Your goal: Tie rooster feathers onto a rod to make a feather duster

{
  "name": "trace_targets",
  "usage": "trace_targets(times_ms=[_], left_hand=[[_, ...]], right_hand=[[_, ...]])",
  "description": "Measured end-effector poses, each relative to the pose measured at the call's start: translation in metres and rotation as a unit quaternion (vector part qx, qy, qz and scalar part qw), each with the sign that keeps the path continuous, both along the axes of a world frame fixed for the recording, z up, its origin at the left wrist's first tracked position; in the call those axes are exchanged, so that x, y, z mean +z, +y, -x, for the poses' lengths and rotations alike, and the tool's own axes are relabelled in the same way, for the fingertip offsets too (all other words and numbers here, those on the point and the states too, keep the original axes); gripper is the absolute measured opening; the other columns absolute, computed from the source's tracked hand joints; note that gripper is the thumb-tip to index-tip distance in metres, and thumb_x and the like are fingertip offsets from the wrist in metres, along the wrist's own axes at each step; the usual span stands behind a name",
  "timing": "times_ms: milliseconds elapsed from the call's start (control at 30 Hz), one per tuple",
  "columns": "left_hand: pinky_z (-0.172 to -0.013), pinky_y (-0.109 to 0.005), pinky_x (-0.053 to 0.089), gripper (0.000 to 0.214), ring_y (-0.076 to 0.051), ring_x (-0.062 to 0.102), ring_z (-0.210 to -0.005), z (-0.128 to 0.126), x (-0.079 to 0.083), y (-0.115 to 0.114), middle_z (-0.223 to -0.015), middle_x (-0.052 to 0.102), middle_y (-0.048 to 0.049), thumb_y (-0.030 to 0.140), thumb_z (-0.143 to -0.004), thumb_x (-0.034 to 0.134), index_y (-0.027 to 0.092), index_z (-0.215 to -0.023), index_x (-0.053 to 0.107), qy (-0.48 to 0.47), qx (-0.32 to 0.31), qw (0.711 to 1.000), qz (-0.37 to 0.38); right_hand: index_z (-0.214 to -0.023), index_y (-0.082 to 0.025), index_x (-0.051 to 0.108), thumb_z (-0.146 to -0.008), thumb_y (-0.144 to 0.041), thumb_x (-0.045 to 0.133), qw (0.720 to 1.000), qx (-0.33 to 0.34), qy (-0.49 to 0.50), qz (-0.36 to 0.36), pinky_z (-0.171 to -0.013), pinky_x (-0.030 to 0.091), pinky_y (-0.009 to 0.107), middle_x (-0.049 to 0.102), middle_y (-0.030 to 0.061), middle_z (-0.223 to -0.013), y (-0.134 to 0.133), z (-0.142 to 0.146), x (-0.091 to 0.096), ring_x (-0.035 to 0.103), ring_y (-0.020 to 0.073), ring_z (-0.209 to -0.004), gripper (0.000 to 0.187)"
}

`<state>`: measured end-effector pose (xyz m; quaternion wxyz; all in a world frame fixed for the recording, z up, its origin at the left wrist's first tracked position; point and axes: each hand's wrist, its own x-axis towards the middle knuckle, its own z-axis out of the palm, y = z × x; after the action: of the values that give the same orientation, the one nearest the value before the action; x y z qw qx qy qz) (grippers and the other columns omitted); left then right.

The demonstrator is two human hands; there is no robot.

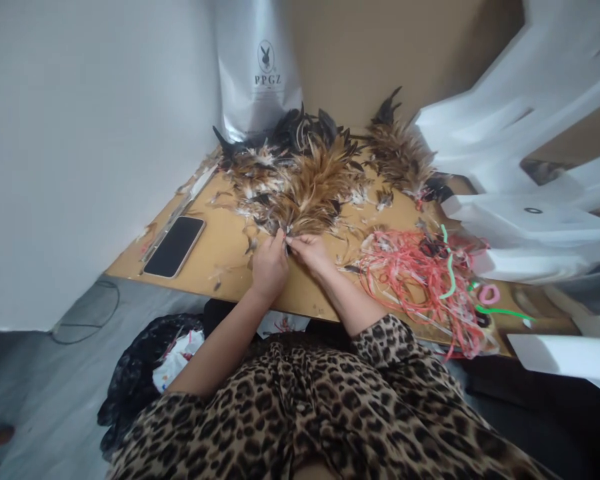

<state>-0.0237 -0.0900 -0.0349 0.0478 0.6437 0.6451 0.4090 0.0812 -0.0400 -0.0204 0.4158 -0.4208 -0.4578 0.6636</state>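
Note:
My left hand point(269, 265) and my right hand point(310, 250) meet at the near edge of a big heap of brown, tan and black feathers point(305, 180) on a wooden table point(225, 247). Both hands are closed in a pinch on the quill ends of a fanned bunch of tan feathers point(305, 207). The fingertips touch each other at the bunch's base. My sleeves are leopard print.
A black phone point(175, 246) lies on the table at the left. A tangle of red and green strings point(425, 273) lies at the right. A silver bag point(257, 67) stands at the back against the wall. White paper bags point(520, 167) crowd the right side.

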Motion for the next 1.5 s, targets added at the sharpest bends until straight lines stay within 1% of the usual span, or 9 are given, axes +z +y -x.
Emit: trace_targets(times_ms=[267, 567, 700, 767, 867, 967, 1033, 1200, 1500], left_hand=[[-0.084, -0.034, 0.045, 0.044, -0.023, 0.059, -0.094, -0.008, -0.001, 0.012, -0.098, 0.063, -0.014, 0.022, -0.088, 0.038, 0.014, -0.129, 0.054, -0.001, -0.012, 1.0, 0.0], [-0.082, -0.035, 0.045, 0.046, -0.026, 0.062, -0.092, -0.012, 0.003, 0.023, -0.103, 0.066, -0.018, 0.023, -0.087, 0.044, 0.012, -0.131, 0.05, -0.036, -0.011, 0.999, 0.02], [-0.077, -0.032, 0.047, 0.05, -0.022, 0.062, -0.084, -0.013, 0.008, 0.027, -0.092, 0.067, -0.013, 0.023, -0.081, 0.055, 0.013, -0.129, 0.048, -0.153, -0.035, 0.987, 0.041], [-0.068, -0.028, 0.048, 0.051, -0.017, 0.061, -0.072, -0.011, 0.013, 0.03, -0.081, 0.066, -0.0071, 0.027, -0.077, 0.061, 0.014, -0.125, 0.049, -0.282, -0.062, 0.954, 0.076], [-0.051, -0.021, 0.043, 0.04, -0.011, 0.055, -0.056, -0.004, 0.022, 0.032, -0.069, 0.062, -0.0024, 0.036, -0.073, 0.065, 0.013, -0.104, 0.057, -0.481, -0.119, 0.848, 0.185], [-0.043, -0.016, 0.036, 0.033, -0.008, 0.051, -0.053, 0.002, 0.031, 0.031, -0.069, 0.062, -0.0042, 0.038, -0.069, 0.071, 0.011, -0.084, 0.06, -0.582, -0.187, 0.74, 0.281], [-0.039, -0.014, 0.029, 0.033, -0.006, 0.048, -0.051, 0.004, 0.033, 0.029, -0.069, 0.062, -0.0047, 0.038, -0.068, 0.072, 0.011, -0.083, 0.061, -0.609, -0.215, 0.697, 0.312], [-0.034, -0.012, 0.016, 0.034, -0.002, 0.033, -0.041, 0.009, 0.027, 0.029, -0.062, 0.056, -0.0017, 0.042, -0.069, 0.073, 0.012, -0.078, 0.059, -0.608, -0.265, 0.67, 0.333], [-0.033, -0.01, 0.014, 0.035, 0.0, 0.029, -0.04, 0.013, 0.019, 0.035, -0.058, 0.049, 0.0041, 0.037, -0.066, 0.076, 0.013, -0.081, 0.054, -0.629, -0.281, 0.653, 0.314]], right_hand=[[-0.048, -0.019, 0.033, -0.049, -0.04, 0.083, 0.984, 0.012, 0.128, 0.121, -0.036, 0.007, 0.02, 0.031, -0.0109, -0.038, 0.009, -0.007, -0.002, 0.017, 0.0005, -0.034, 0.054], [-0.052, -0.018, 0.04, -0.048, -0.038, 0.084, 0.984, -0.014, 0.121, 0.127, -0.036, 0.008, 0.019, 0.031, -0.0118, -0.038, 0.017, -0.011, -0.005, 0.018, 0.0004, -0.035, 0.049], [-0.051, -0.018, 0.038, -0.045, -0.038, 0.084, 0.986, -0.007, 0.121, 0.113, -0.036, 0.007, 0.018, 0.029, -0.0117, -0.037, 0.022, -0.016, -0.003, 0.017, 0.0005, -0.035, 0.05], [-0.049, -0.018, 0.038, -0.046, -0.04, 0.084, 0.99, -0.004, 0.11, 0.085, -0.036, 0.009, 0.019, 0.031, -0.0104, -0.037, 0.024, -0.021, -0.003, 0.019, 0.0008, -0.035, 0.051], [-0.047, -0.017, 0.042, -0.049, -0.041, 0.083, 0.994, 0.034, 0.097, 0.037, -0.037, 0.013, 0.019, 0.037, -0.0079, -0.037, 0.027, -0.028, -0.001, 0.022, 0.0013, -0.036, 0.048], [-0.048, -0.014, 0.048, -0.054, -0.043, 0.08, 0.991, 0.102, 0.09, 0.008, -0.038, 0.013, 0.019, 0.049, -0.0031, -0.042, 0.028, -0.034, 0.0, 0.025, 0.0013, -0.037, 0.044], [-0.05, -0.013, 0.05, -0.057, -0.044, 0.079, 0.987, 0.135, 0.085, 0.005, -0.039, 0.012, 0.02, 0.052, -0.001, -0.044, 0.029, -0.037, 0.0, 0.025, 0.0016, -0.037, 0.043], [-0.041, -0.018, 0.03, -0.051, -0.038, 0.084, 0.989, 0.12, 0.091, 0.0, -0.04, 0.013, 0.02, 0.028, -0.0096, -0.036, 0.029, -0.038, -0.002, 0.02, 0.0011, -0.037, 0.058], [-0.043, -0.019, 0.027, -0.05, -0.038, 0.085, 0.988, 0.124, 0.088, 0.022, -0.04, 0.01, 0.02, 0.027, -0.0102, -0.038, 0.034, -0.03, -0.004, 0.019, 0.0004, -0.037, 0.061]])
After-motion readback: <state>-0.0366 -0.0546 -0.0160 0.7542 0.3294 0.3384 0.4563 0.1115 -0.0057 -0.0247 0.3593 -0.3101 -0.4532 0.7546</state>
